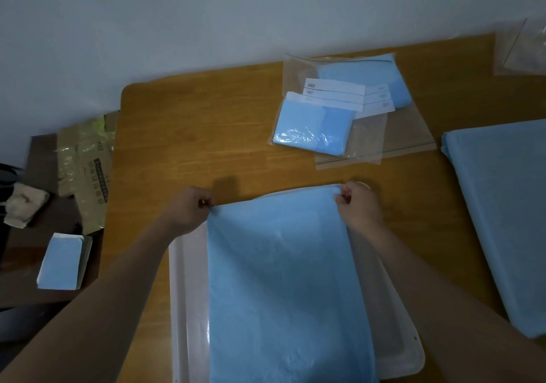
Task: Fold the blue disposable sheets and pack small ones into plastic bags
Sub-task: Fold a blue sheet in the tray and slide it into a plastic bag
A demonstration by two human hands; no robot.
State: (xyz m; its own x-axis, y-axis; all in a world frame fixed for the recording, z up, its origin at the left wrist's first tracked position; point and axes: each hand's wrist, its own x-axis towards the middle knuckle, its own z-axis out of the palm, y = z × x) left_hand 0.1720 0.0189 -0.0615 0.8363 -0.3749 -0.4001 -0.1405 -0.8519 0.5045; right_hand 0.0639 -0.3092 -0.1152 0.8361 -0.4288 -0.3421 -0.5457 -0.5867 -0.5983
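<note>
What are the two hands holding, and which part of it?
Both hands pinch the blue sheet by its far corners: the left hand at the far left corner, the right hand at the far right corner.

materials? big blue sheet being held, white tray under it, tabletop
Large blue sheet: looks like thin nonwoven or plastic-backed tissue, matte, softly crinkled. White rectangular tray: likely plastic, glossy, shows glare. Brown tabletop: wood or wood-look laminate, visible grain, slight sheen.

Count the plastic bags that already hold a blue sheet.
2. Both lie on the table's far side: the near bag overlaps the far bag behind it. Empty bags lie beneath; more packed ones may be hidden.
</note>
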